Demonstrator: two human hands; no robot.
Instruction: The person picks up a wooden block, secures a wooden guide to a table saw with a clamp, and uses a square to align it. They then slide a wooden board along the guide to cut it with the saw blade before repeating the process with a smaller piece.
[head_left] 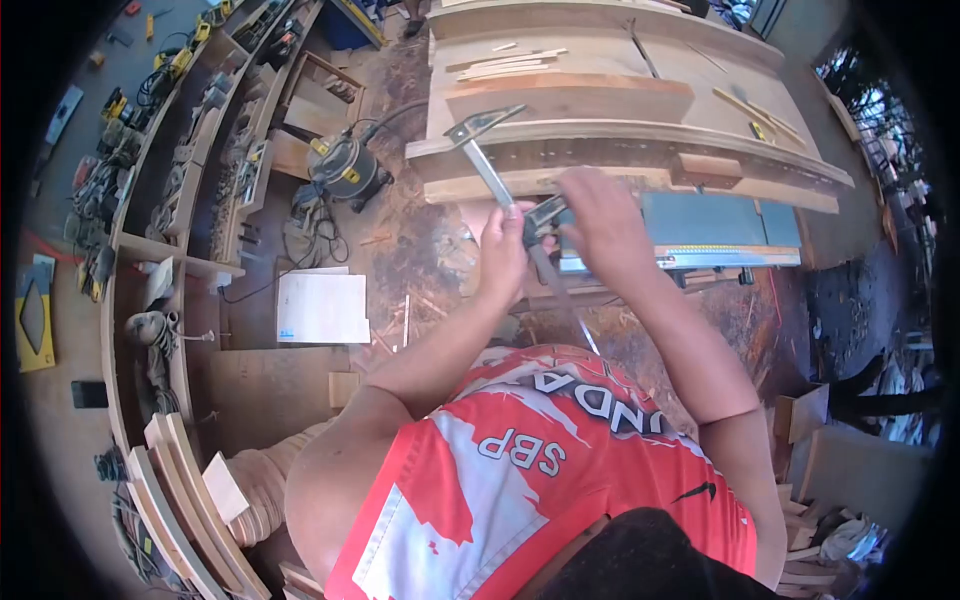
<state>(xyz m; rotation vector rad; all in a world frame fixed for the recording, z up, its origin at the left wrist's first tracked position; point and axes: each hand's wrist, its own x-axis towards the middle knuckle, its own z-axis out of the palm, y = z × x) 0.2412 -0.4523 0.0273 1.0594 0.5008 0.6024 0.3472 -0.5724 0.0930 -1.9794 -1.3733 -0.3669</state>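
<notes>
Head camera looks down past a red and white shirt (pixel 520 470) to two hands raised close together in front of the chest. Left hand (pixel 502 250) has its fingers closed round a long metal bar clamp (pixel 487 165). The bar runs up and away from those fingers to a fixed head beyond them, and down past them toward the shirt. Right hand (pixel 602 222) is curled over a black and yellow sliding part (pixel 545 215) of the same tool, just beside the left fingertips. Its fingers are hidden under the back of the hand, so I cannot tell whether they grip or only rest there. Beyond the fingers lies a workbench (pixel 640 135) stacked with boards, and just past the right knuckles a grey saw table (pixel 710 220). Well off to the left of the left fingers are a shop vacuum (pixel 345 168) and a white sheet (pixel 322 307). As I judge it, the clamp is being set in the air: it grips no board yet, so any fixing to wood is not done
</notes>
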